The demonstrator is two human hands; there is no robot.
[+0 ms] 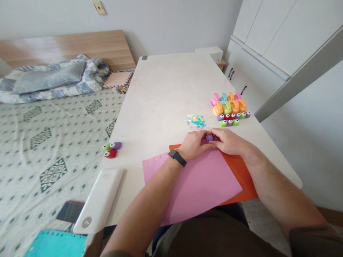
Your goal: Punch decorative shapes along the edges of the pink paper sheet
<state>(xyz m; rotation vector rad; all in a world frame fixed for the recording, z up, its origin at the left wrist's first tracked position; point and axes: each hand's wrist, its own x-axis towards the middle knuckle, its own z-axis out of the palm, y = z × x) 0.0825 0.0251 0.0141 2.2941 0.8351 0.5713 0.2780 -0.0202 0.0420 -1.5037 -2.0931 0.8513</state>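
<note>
A small purple craft punch [209,137] sits at the far edge of a pink sheet of paper [198,185]. My right hand [227,141] is closed around the punch with thumb and fingers. Beside it, my left hand [191,144] grips the sheet's far edge, its thumb lying close to the punch; some fingertips are hidden. Small cut-out holes show along the paper's upper left edge. Under the pink sheet lies an orange sheet [241,175]. Just beyond my hands is a pile of blue, yellow and pink paper confetti [197,120].
Several colourful punches [230,109] stand in rows at the right of the white table [166,85]. Three more punches [111,149] sit at its left edge. A long white device [100,200] lies nearer, above a turquoise punched sheet [56,244] and a phone [70,211] on the bed.
</note>
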